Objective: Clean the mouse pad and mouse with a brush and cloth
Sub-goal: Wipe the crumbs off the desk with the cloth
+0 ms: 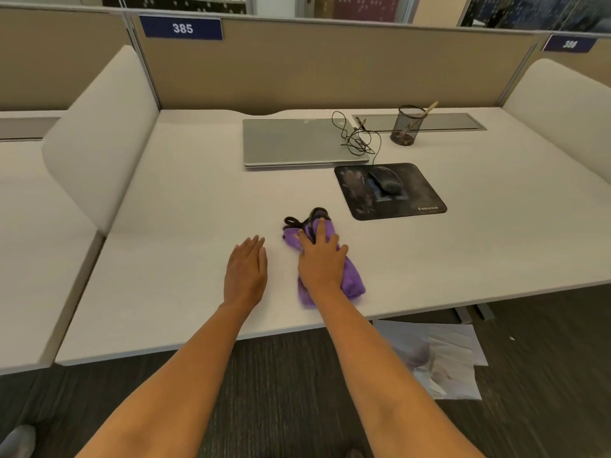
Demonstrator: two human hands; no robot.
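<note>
A dusty black mouse pad lies on the white desk, right of centre, with a dark wired mouse on it. A purple cloth with a black loop at its far end lies near the front edge. My right hand rests flat on the cloth with fingers spread. Just left of the cloth, my left hand lies palm down on the bare desk, holding nothing. A brush handle sticks out of a mesh pen cup behind the pad.
A shut grey laptop lies at the back, its tangled mouse cable beside it. A cable tray lid sits behind the cup. Padded dividers stand at both sides. Crumpled plastic sheets lie on the floor under the desk edge.
</note>
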